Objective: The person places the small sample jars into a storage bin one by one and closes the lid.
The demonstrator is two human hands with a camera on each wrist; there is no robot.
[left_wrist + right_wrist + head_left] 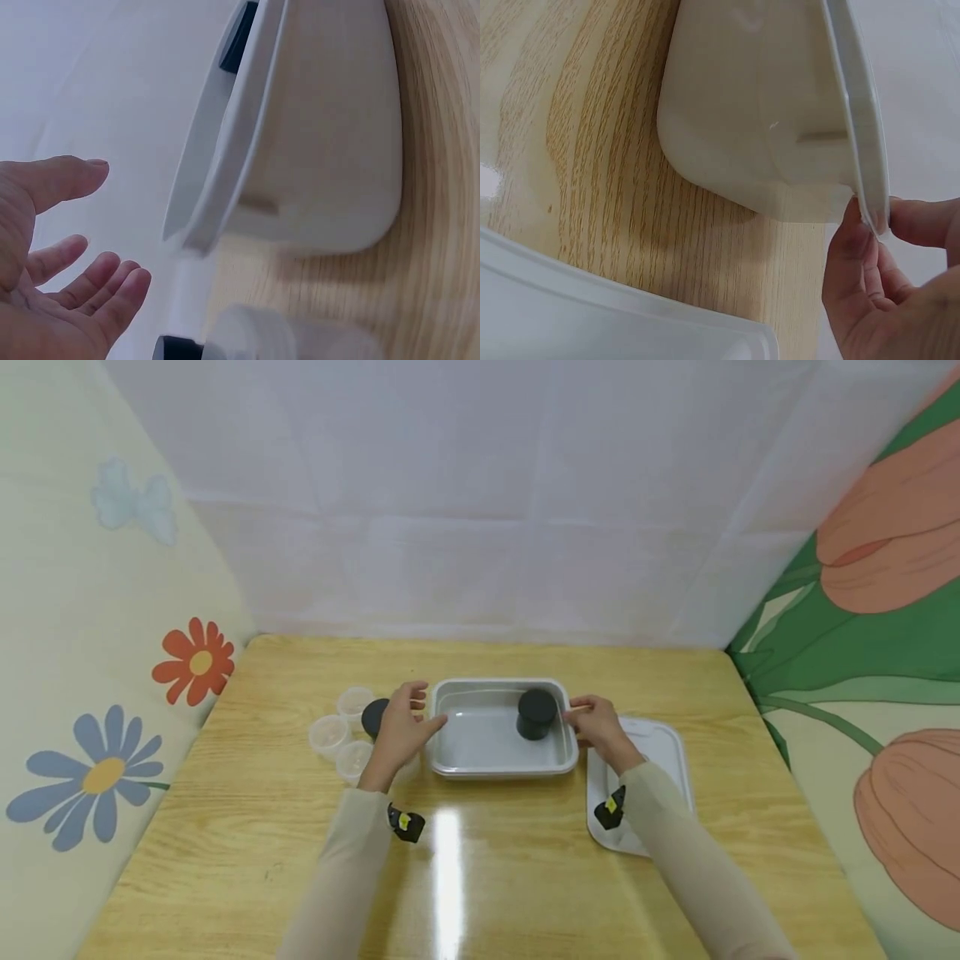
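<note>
On the right rim of the white container [480, 743], right hand [596, 723] pinches the edge; left hand [400, 731] just off left end, fingers apart. Black cylinder [536, 715] inside, right half. Clear cups [330, 736] left, white lid [662, 745] right, both on wooden table [525, 877].

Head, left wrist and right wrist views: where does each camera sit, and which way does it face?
Head: worn on the head, facing forward and down at the tray; left hand, right hand and sleeves show.
Left wrist: on that wrist, facing one end of the tray; the left hand's fingers show.
Right wrist: on that wrist, facing the tray's opposite end; the right hand's fingers show, pinching its rim.
Shared: head and right wrist views both show the white lid.
</note>
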